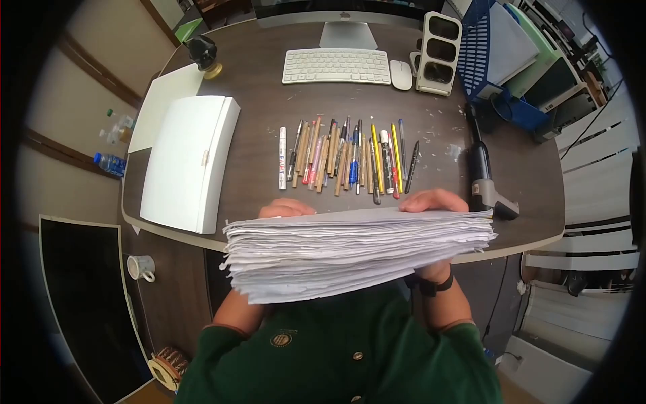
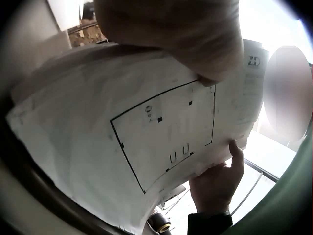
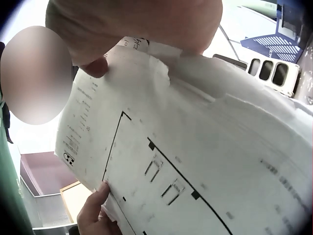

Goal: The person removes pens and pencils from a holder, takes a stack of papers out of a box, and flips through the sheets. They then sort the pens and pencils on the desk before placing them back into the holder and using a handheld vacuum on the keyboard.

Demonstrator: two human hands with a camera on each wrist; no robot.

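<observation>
A thick stack of white paper sheets point(image 1: 360, 252) with uneven edges is held between both hands above the desk's front edge. In the head view the left hand point(image 1: 287, 207) shows its fingers over the far edge, and the right hand point(image 1: 436, 200) grips the right part, fingers on the far edge. The left wrist view shows a printed line drawing on the sheet point(image 2: 166, 127), with the left hand point(image 2: 181, 34) close and the right hand point(image 2: 217, 183) beyond. From the right wrist, the right hand point(image 3: 132, 29) grips the torn-edged stack point(image 3: 146, 98); the left hand point(image 3: 98, 213) holds the other side.
Several pens and pencils point(image 1: 353, 158) lie in a row beyond the stack. A white box file point(image 1: 182, 161) is at the left, a keyboard point(image 1: 335, 66) and mouse point(image 1: 401, 75) at the back. At the right lie a black handheld device point(image 1: 481, 161) and a blue tray point(image 1: 473, 50).
</observation>
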